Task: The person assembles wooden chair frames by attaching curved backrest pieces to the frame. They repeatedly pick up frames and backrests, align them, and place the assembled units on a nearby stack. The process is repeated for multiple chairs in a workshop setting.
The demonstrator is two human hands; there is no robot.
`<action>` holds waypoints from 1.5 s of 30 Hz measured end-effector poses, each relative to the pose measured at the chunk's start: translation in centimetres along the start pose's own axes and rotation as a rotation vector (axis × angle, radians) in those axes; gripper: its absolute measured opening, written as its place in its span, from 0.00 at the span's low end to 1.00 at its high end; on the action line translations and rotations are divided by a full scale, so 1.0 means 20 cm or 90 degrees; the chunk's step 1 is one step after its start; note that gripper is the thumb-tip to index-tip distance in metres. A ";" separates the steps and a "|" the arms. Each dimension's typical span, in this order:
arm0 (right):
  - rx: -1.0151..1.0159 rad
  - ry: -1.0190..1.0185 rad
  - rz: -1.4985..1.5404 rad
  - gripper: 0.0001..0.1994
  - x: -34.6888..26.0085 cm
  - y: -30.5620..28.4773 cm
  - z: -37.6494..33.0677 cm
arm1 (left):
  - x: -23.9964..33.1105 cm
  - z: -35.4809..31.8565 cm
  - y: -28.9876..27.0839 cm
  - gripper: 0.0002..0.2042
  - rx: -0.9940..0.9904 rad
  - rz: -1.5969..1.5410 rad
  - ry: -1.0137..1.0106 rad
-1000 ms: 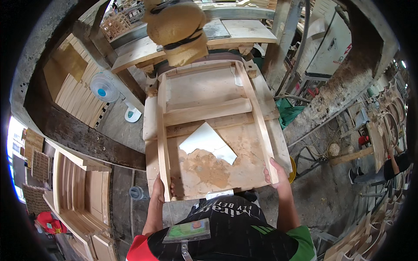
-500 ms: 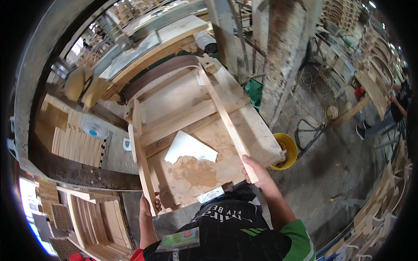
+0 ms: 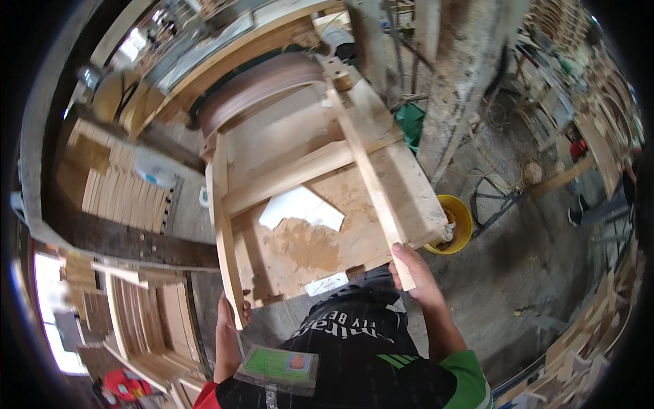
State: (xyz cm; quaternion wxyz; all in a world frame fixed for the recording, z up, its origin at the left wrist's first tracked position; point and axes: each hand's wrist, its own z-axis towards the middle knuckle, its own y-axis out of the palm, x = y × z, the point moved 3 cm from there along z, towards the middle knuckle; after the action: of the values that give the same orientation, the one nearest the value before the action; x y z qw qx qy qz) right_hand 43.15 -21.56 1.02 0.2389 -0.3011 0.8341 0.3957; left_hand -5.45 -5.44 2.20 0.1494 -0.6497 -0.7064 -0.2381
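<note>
A pale wooden frame (image 3: 293, 177), with two long side pieces and a crossbar between them, lies over a worn wooden work table (image 3: 415, 191). My left hand (image 3: 226, 315) is closed around the near end of its left side piece. The near end of the right side piece is gripped by my right hand (image 3: 415, 274), thumb on top. Beyond the frame's far end curves a brown sanding belt (image 3: 262, 88); whether the two touch I cannot tell. Under the frame, a white sheet (image 3: 303, 206) and a patch of sawdust (image 3: 306, 247) lie on the tabletop.
A yellow bucket (image 3: 463, 225) stands by the table's right corner, near a thick scuffed post (image 3: 458, 88). A dark metal beam (image 3: 143, 249) runs along the left. Wooden parts are stacked at lower left (image 3: 139, 307). Another person's leg (image 3: 606, 204) shows at far right.
The wooden frame has slid a little toward me, its crossbar now nearer the white sheet. More of the sanding belt shows. Both hands keep their hold, and the view has shifted.
</note>
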 end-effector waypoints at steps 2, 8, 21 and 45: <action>-0.008 -0.009 -0.005 0.20 0.02 -0.05 -0.01 | -0.03 -0.02 0.01 0.28 0.017 -0.005 0.003; 0.009 0.001 -0.058 0.23 0.02 -0.09 -0.08 | -0.11 -0.09 -0.01 0.32 -0.024 -0.013 0.022; 0.006 0.054 -0.136 0.30 0.25 -0.34 -0.34 | -0.60 -0.18 -0.12 0.31 0.027 0.043 -0.037; 0.237 -0.484 -0.715 0.23 -0.14 0.09 0.03 | 0.22 0.35 1.32 0.17 -0.083 0.991 0.867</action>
State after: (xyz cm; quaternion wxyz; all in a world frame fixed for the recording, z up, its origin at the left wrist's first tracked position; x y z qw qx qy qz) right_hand 43.97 -19.33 3.46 0.7298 -0.4809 0.4649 0.1414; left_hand 20.76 3.15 2.43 0.5941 -0.6612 0.1570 -0.4304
